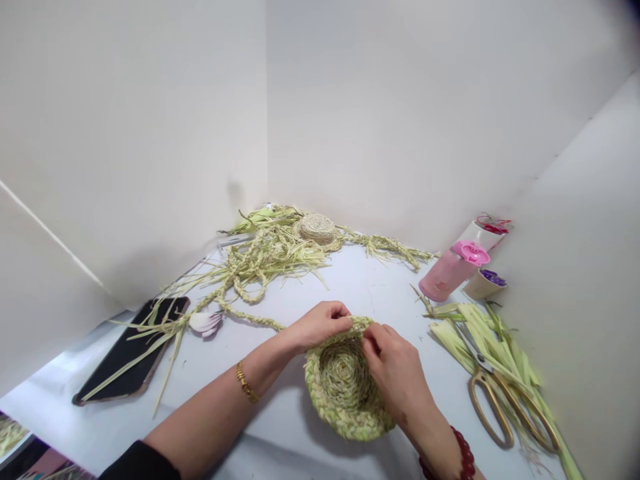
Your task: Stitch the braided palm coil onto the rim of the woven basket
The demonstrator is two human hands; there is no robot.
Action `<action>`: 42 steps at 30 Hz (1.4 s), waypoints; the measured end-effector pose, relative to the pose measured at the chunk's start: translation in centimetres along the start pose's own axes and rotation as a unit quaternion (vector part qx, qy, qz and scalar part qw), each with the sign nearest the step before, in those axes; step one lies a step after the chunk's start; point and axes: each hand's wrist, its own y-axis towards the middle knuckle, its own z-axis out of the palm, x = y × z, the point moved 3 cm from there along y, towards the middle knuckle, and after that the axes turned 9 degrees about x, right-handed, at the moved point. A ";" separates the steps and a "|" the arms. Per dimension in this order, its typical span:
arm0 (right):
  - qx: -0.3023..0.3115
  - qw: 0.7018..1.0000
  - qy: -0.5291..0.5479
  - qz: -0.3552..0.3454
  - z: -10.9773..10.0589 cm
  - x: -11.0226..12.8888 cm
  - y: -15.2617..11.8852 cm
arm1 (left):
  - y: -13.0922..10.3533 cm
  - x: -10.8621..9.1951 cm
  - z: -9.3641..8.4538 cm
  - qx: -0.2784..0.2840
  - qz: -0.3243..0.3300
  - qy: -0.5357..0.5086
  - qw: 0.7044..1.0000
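Observation:
A round, coiled piece of braided green straw (345, 380) is held up between my hands, its hollow side facing me. My left hand (325, 325) pinches the braid at its top rim. Close beside it, my right hand (393, 360) has its thumb and fingers pressed together at the upper right of the rim; whatever lies between those fingertips is too small to make out. From behind my left wrist a long braid (250, 318) runs left to a pile of braided and loose straw (265, 257).
A small straw hat (317, 229) sits at the back. Gold-handled scissors (485, 363) lie on husks (515, 347) at the right, below a pink bottle (445, 273) and a cup with purple items (485, 285). A black phone (133, 360) lies left, near a white-and-purple object (205, 323).

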 end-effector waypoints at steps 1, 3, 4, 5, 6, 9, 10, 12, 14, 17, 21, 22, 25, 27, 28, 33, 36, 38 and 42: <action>0.003 1.000 -0.003 0.002 -0.1 0.0 0.1 | 0.0 0.0 0.0 0.001 0.002 0.003 1.000; 0.011 1.000 -0.007 0.009 -0.2 0.1 0.2 | 0.0 0.1 0.0 0.003 0.008 0.007 1.000; 0.017 1.000 -0.008 0.014 -0.3 0.2 0.2 | 0.0 0.1 0.0 0.004 0.012 0.008 1.000; 0.023 1.000 -0.006 0.019 -0.3 0.2 0.2 | 0.0 0.1 0.0 0.005 0.016 0.009 1.000; 0.027 0.999 -0.002 0.023 -0.3 0.3 0.3 | 0.0 0.2 0.0 0.005 0.019 0.011 1.000; 0.022 0.999 0.025 0.026 -0.1 0.3 0.2 | 0.1 0.3 0.0 0.007 0.024 0.011 1.000; 0.015 0.999 0.037 0.025 0.0 0.3 0.1 | 0.2 0.4 -0.1 0.009 0.023 0.011 1.000; 0.003 0.998 0.059 0.025 0.3 0.2 0.0 | 0.2 0.5 -0.1 0.016 0.021 0.009 1.000; -0.004 0.997 0.075 0.022 0.6 0.1 -0.1 | 0.2 0.6 -0.2 0.026 0.019 0.004 0.999; -0.008 0.996 0.087 0.016 1.0 0.0 -0.1 | 0.2 0.6 -0.3 0.038 0.015 -0.008 0.999; -0.023 0.996 0.083 0.010 1.2 0.0 0.0 | 0.1 0.4 -0.4 0.054 -0.004 -0.037 0.998; -0.027 0.996 0.079 0.008 1.3 0.0 0.0 | 0.1 0.4 -0.4 0.059 -0.010 -0.047 0.997; -0.039 0.997 0.066 0.003 1.5 0.0 0.0 | 0.0 0.3 -0.4 0.068 -0.017 -0.071 0.995; -0.045 0.997 0.055 0.000 1.6 0.0 0.0 | 0.0 0.3 -0.4 0.069 -0.019 -0.079 0.994; -0.048 0.998 0.050 -0.001 1.7 0.0 0.0 | 0.0 0.3 -0.4 0.070 -0.022 -0.082 0.994; -0.066 0.997 0.032 -0.008 1.8 0.1 0.2 | 0.0 0.5 -0.3 0.070 -0.022 -0.095 0.993; -0.067 0.997 0.028 -0.010 1.8 0.2 0.2 | 0.0 0.4 -0.3 0.069 -0.025 -0.097 0.993; -0.064 0.998 0.029 -0.006 1.8 0.3 0.1 | -0.1 0.4 -0.3 0.073 -0.026 -0.098 0.992; -0.067 0.997 0.030 0.002 1.8 0.5 0.2 | -0.1 0.4 -0.3 0.073 -0.018 -0.089 0.993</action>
